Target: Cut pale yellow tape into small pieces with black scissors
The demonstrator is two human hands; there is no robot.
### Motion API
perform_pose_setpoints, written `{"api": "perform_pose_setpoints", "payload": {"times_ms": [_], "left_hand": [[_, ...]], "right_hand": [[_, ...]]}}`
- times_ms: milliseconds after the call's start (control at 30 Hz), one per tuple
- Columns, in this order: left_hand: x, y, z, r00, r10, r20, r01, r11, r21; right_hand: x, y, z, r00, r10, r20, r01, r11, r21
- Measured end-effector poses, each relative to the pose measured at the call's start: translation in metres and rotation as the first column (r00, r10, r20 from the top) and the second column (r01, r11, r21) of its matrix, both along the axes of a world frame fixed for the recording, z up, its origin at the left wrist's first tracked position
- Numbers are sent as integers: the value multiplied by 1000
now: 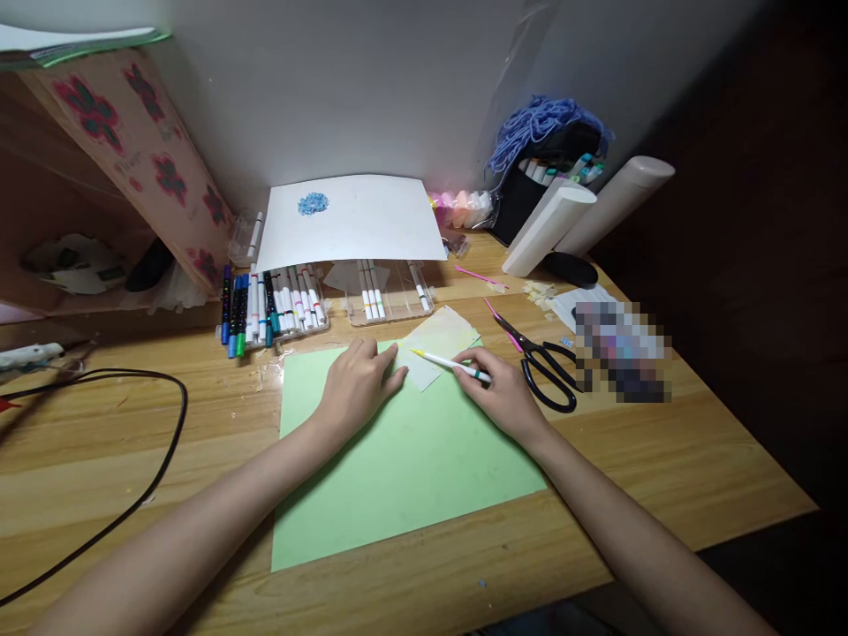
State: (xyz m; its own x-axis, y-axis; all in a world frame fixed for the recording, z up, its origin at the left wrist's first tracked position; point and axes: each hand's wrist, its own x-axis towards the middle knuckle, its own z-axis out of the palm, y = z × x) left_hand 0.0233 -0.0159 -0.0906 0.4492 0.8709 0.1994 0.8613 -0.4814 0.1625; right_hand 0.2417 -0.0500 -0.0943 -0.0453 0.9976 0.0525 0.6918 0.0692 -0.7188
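My left hand (pixel 358 382) lies flat with fingers together on a light green sheet (pixel 404 459) and presses the edge of a small pale yellow paper piece (pixel 442 340). My right hand (pixel 503 390) is closed on a white marker with a yellow tip (pixel 445 359), whose tip rests on that small paper. Both forearms reach in from the bottom of the view over a wooden desk (pixel 662 459).
Black scissors (pixel 543 367) lie just right of my right hand. Trays of markers (pixel 278 305) and a white sheet with a blue scribble (pixel 351 221) sit behind. A black cable (pixel 132 459) loops at left. Two white tubes (pixel 583 216) and a marker bag stand at back right.
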Motion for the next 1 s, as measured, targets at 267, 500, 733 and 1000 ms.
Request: {"api": "perform_pose_setpoints", "payload": {"times_ms": [267,500,733,1000], "left_hand": [[0,0,-3,999,14,52,-14,1000,1],[0,0,-3,998,6,58,-6,1000,-7],[0,0,-4,999,4,44,-5,1000,15],[-1,-1,-3,1000,4,19,-4,1000,-2]], "right_hand": [[-11,3,1,992,126,23,-127,990,52],[-6,7,-1,1000,20,-9,-19,998,55],[-7,6,1,998,51,21,-52,996,66],[3,10,-4,999,-44,-11,44,997,58]]}}
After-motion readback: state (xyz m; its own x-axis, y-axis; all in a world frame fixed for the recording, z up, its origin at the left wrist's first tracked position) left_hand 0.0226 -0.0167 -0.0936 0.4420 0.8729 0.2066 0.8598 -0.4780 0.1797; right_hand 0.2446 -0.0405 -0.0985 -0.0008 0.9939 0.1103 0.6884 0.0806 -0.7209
